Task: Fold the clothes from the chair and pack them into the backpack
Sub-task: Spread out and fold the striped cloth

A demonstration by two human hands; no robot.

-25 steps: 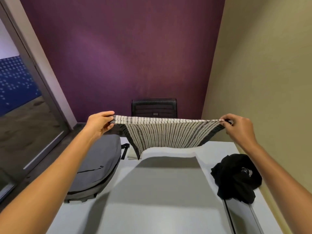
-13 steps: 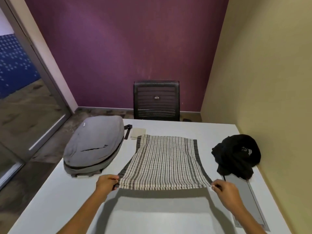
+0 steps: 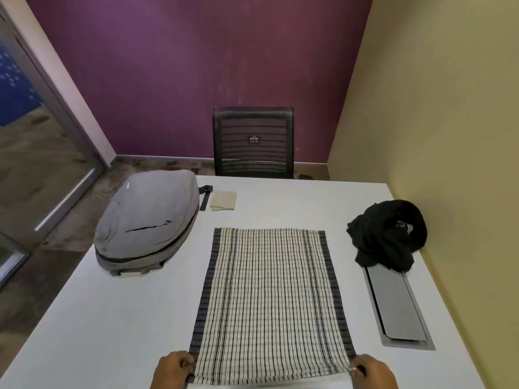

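A woven striped cloth point(image 3: 269, 301) lies flat on the smooth white table point(image 3: 112, 318), cream with thin dark lines and a darker band down each long side, its shape a neat rectangle widening toward the viewer. The left hand point(image 3: 172, 369) pinches the near left corner with fingers curled closed on the fabric; the right hand point(image 3: 370, 372) pinches the near right corner the same way. Both wrists are cut off by the bottom edge. Left of the cloth, a soft grey backpack point(image 3: 146, 220) lies on its back, rounded and padded, overhanging the table's left edge, a black strap point(image 3: 205, 193) showing at its top. Just beside the strap sits a small folded beige cloth point(image 3: 223, 201). A crumpled black garment point(image 3: 387, 234) is heaped near the right wall, its printed emblem too small to read, partly covering a grey metal cable hatch point(image 3: 397, 310). Behind the table stands a black mesh chair point(image 3: 254, 141), its seat hidden
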